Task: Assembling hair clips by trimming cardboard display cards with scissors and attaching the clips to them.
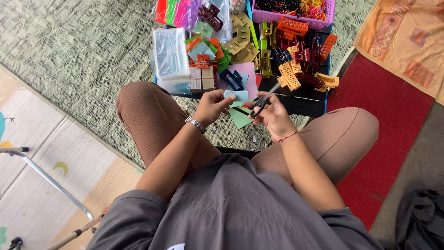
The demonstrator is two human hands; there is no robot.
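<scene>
Your right hand (273, 115) is wrapped around a pair of black-handled scissors (262, 101), fingers through the loops, blades pointing up and away from you toward the pile. Your left hand (212, 106) is pinching a small light-blue paper card (237, 96) by its near edge, holding it out flat right at the blades, which looks like the reason for that grip: fingers stay clear while the card's free end sits where the scissors can bite. Both hands hover above the gap between your knees, so nothing rests on anything.

Just under them on the patterned green mat (83, 51) lies a green card (240, 118), and there's a tiny pale scrap (254, 138) a bit closer to you. Seems like offcuts just drop there.

Further out, a pink card (249, 74) with a dark blue claw clip (231, 78) on it sits just beyond the blue card. To its left there's a stack of clear plastic bags (170, 58) and a small banded bundle of cards (202, 78). Past that, it's a whole heap of hair claw clips (296, 65) in orange, mustard, olive, maroon and navy on a black sheet (300, 104), all within arm's reach. At the far end there's a purple plastic basket (296, 17) with smaller bits in it; can't tell what exactly.

You're cross-legged, so everything fans out in front of you. Red rug (388, 120) off to your right, metal walker frame (51, 180) on your left.
</scene>
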